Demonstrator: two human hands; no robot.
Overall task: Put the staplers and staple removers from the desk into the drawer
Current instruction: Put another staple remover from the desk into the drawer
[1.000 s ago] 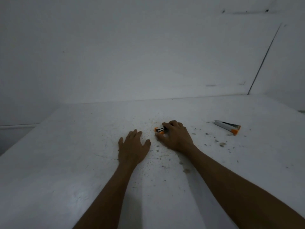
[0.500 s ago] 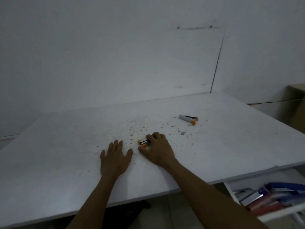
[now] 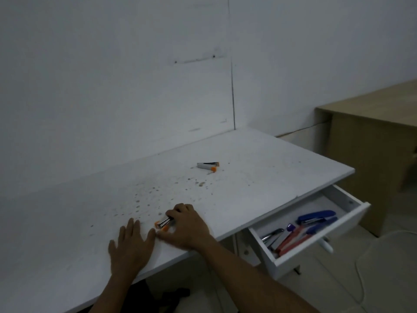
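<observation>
Resting flat on the white desk [image 3: 67, 245], the left hand [image 3: 130, 245] lies spread open — just beside it the right hand [image 3: 186, 227] curls around a small orange staple remover [image 3: 164, 222]. Right of them the open drawer [image 3: 316, 247] holds staplers; farther back lies another orange-tipped remover [image 3: 208, 165].

Right hand [image 3: 186, 229] grips an orange staple remover [image 3: 164, 223] beside the flat left hand [image 3: 130, 246].

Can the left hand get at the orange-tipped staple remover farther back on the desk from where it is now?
Probably yes. The left hand lies flat and empty on the desk, and bare desktop runs up to the staple remover. It is a long diagonal stretch, though; the right hand sits nearer but is busy.
</observation>
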